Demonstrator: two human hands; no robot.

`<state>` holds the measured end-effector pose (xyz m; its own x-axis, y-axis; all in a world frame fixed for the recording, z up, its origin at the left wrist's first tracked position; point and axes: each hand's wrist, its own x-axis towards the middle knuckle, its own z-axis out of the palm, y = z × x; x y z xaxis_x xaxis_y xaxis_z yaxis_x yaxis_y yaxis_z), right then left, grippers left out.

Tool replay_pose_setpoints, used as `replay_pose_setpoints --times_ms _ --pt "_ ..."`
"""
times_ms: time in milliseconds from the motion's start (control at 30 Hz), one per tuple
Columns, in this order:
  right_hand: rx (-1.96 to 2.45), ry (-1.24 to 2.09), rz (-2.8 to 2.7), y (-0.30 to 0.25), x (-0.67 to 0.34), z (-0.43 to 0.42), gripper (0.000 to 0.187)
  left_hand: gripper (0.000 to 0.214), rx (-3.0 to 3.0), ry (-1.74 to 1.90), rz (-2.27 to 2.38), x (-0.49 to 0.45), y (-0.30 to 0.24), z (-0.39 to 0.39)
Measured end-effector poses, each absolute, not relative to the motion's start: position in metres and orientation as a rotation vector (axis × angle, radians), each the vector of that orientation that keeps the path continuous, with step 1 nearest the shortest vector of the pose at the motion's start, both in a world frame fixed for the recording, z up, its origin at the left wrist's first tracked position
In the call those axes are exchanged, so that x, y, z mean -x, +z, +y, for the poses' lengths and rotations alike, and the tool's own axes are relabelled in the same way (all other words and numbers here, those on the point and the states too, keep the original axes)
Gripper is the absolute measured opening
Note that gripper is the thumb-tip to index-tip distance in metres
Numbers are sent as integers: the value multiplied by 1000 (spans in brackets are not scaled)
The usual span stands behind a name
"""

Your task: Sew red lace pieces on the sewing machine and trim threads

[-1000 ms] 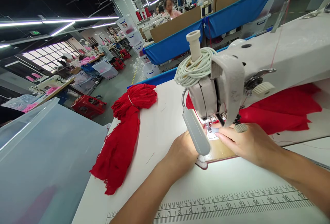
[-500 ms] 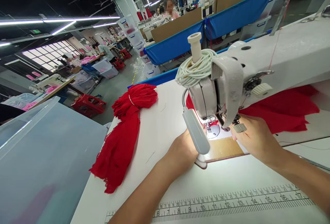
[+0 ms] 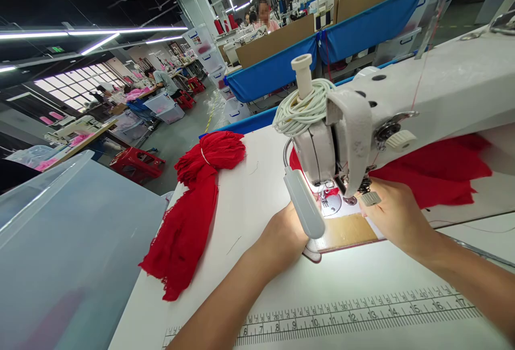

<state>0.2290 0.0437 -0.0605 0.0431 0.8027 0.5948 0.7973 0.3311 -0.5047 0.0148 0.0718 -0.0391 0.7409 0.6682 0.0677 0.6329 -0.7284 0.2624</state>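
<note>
Red fabric (image 3: 434, 170) runs under the arm of a white sewing machine (image 3: 442, 92), with a small piece of it showing by the presser foot and needle plate (image 3: 332, 205). My right hand (image 3: 396, 213) is closed at the fabric's near edge, right of the needle, its fingers partly behind the machine head. On the needle's left, my left hand (image 3: 284, 237) rests low on the bed. A grey lamp (image 3: 304, 203) covers most of its fingers, so their grip is hidden. One fingertip shows near the presser foot.
A tied bundle of red fabric (image 3: 189, 205) lies on the white table (image 3: 245, 205) to the left. A translucent bin (image 3: 80, 248) stands beside the table. A printed ruler (image 3: 333, 320) runs along the front. Blue cloth (image 3: 273, 73) hangs beyond, where other people work.
The view has shifted slightly, so the machine and the fabric on the right appear a little further left. Both hands keep nearly the same places beside the needle.
</note>
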Motion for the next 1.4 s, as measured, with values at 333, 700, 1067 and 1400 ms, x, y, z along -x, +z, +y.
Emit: replay_pose_setpoints --times_ms 333,700,1067,1400 --pt "1485 61 -1710 -60 -228 43 24 28 -2701 238 958 -12 -39 73" --pt "1430 22 -1707 -52 -225 42 23 26 -2319 307 1000 -13 -40 73" --pt "1445 25 -1715 -53 -225 41 21 26 -2426 266 1081 -16 -36 68" --pt "1447 57 -1741 -58 -227 40 20 27 -2689 245 1098 -13 -39 67"
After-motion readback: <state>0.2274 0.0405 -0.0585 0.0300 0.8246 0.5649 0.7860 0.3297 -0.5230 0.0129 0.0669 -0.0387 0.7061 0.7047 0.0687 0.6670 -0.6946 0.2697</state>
